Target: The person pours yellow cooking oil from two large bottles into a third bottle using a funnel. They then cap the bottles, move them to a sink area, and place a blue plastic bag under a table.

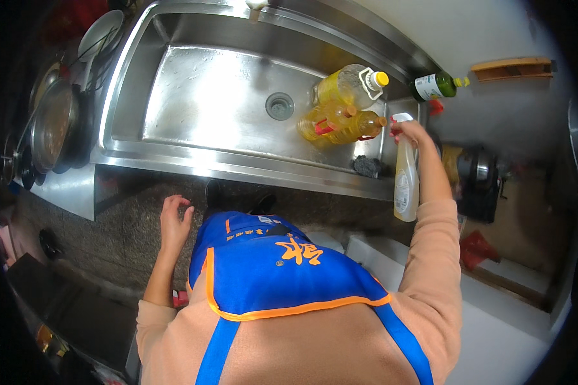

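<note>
My right hand [411, 132] grips a spray bottle [405, 185] by its neck, just beneath the white trigger head. Pale yellow liquid shows in the bottle, and its label bears writing. It hangs over the front right end of a stainless steel sink [207, 108]. My left hand [174, 219] holds nothing, with fingers curled and apart, in front of the sink's front rim. In the right part of the basin stand a large clear bottle with a yellow cap [349, 86] and two smaller bottles of yellow oil [361, 126]. A dark scouring pad [367, 166] lies by the basin's front right corner.
A green bottle [433, 86] is at the sink's back right corner, near a wooden grater [512, 69]. Pans [53, 127] crowd the left side, with a ladle [98, 36] behind them. A black appliance [479, 180] stands right of the sink. The drain [280, 106] is uncovered.
</note>
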A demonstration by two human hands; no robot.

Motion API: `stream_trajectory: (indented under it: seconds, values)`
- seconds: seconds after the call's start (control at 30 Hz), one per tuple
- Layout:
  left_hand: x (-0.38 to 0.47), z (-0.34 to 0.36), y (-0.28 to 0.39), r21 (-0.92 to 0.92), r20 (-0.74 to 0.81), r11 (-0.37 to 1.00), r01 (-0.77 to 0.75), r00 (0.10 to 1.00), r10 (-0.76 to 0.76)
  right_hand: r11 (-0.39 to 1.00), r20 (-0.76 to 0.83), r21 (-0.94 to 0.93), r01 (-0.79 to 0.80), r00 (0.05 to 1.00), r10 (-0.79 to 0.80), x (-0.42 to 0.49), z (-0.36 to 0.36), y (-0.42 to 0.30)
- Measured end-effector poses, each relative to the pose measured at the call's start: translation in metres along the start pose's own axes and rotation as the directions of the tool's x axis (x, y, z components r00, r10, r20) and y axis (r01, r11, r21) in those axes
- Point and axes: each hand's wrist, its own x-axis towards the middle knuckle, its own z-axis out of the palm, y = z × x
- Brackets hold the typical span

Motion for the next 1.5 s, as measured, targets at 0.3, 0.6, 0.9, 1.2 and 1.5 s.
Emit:
stream_trajectory:
  seconds: [0.3, 0.6, 0.9, 1.2, 1.5]
  values:
    - [0.001, 0.007, 0.007, -0.037, 0.041, 0.999, 0.011, 0.999, -0.009, 0.995, 0.076, 0.069, 0.079, 0.994, -0.084, -0.024, 0.011, 0.032]
    - [0.003, -0.003, -0.005, 0.002, 0.03, 0.999, -0.045, 0.999, 0.045, 0.974, -0.092, 0.027, 0.226, 0.971, -0.223, -0.024, 0.049, 0.011]
    - [-0.006, -0.008, -0.012, 0.013, 0.046, 1.0, -0.022, 0.999, 0.022, 0.979, -0.002, 0.067, 0.191, 0.981, -0.192, -0.037, 0.076, 0.003]
    - [-0.009, -0.008, -0.013, 0.01, 0.052, 1.0, -0.017, 0.999, 0.016, 0.985, 0.127, -0.097, 0.143, 0.983, -0.13, -0.052, 0.075, 0.021]
    - [-0.013, -0.008, -0.012, 0.014, 0.06, 1.0, 0.014, 0.998, -0.015, 0.932, 0.029, -0.262, 0.25, 0.968, -0.251, -0.061, 0.07, 0.034]
